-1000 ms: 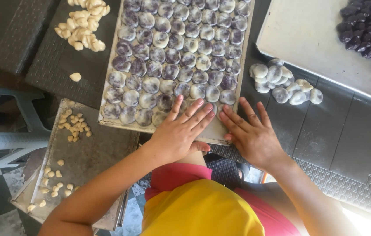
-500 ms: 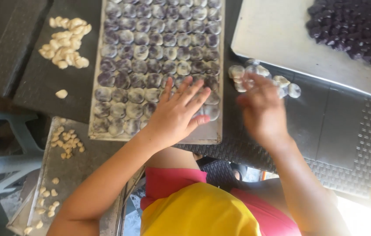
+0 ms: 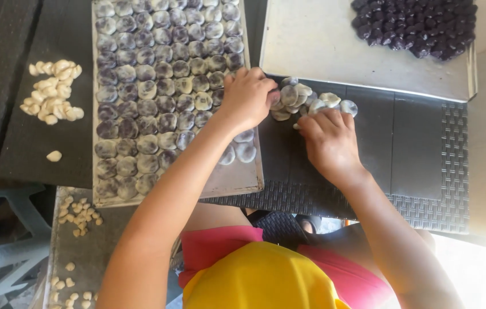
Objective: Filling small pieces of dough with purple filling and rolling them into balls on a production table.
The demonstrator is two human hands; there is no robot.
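Note:
A long metal tray (image 3: 228, 184) holds rows of flattened purple-and-white dough discs (image 3: 157, 86). Just right of it, a small loose pile of the same discs (image 3: 311, 97) lies on the dark mat. My left hand (image 3: 247, 96) reaches across the tray's right edge, its curled fingers pinching a disc at the pile's left side. My right hand (image 3: 329, 137) rests on the pile's near side, fingertips closed on a disc. My forearm hides part of the tray's near right corner.
A second tray (image 3: 323, 46) at the upper right carries a heap of dark purple balls (image 3: 420, 26). Pale dough pieces (image 3: 54, 91) lie in a heap at the left, and smaller bits (image 3: 80, 214) are scattered on a lower board. The dark woven mat (image 3: 426, 149) covers the table.
Both hands left the tray's near edge. The right hand went to the loose pile first, and the left hand has now followed it there.

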